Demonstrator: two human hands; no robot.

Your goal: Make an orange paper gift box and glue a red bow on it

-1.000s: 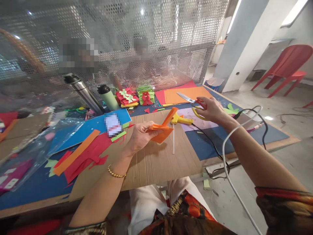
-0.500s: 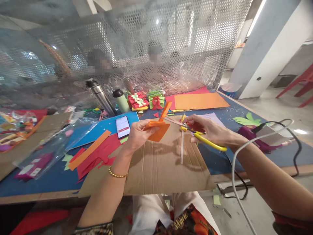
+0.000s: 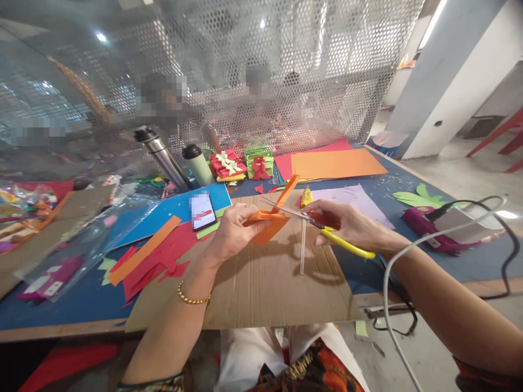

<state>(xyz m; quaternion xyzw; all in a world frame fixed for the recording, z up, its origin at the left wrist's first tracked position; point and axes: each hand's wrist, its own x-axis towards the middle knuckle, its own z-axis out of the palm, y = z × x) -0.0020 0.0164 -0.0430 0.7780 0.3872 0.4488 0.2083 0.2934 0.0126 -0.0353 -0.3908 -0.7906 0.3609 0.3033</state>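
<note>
My left hand (image 3: 237, 231) pinches a small folded orange paper piece (image 3: 267, 228), from which an orange strip (image 3: 287, 192) sticks up at a slant. In my right hand (image 3: 341, 223) are scissors with yellow handles (image 3: 351, 246). Their blades lie apart and reach left to the orange strip, near where it leaves the folded piece. Behind the blades, a yellow glue gun (image 3: 305, 197) rests on the cardboard with a clear glue stick (image 3: 303, 247) pointing toward me. Both hands are above the brown cardboard sheet (image 3: 281, 294).
At left lie a phone (image 3: 202, 209), red paper scraps (image 3: 157, 258) and an orange strip (image 3: 143, 250). A steel bottle (image 3: 163, 158), a green bottle (image 3: 198, 163) and small paper boxes (image 3: 259, 163) stand behind. A white cable (image 3: 390, 305) hangs past my right forearm.
The scissor blades have moved further left across the base of the orange strip. The strip leans more to the right, and the camera view has shifted slightly.
</note>
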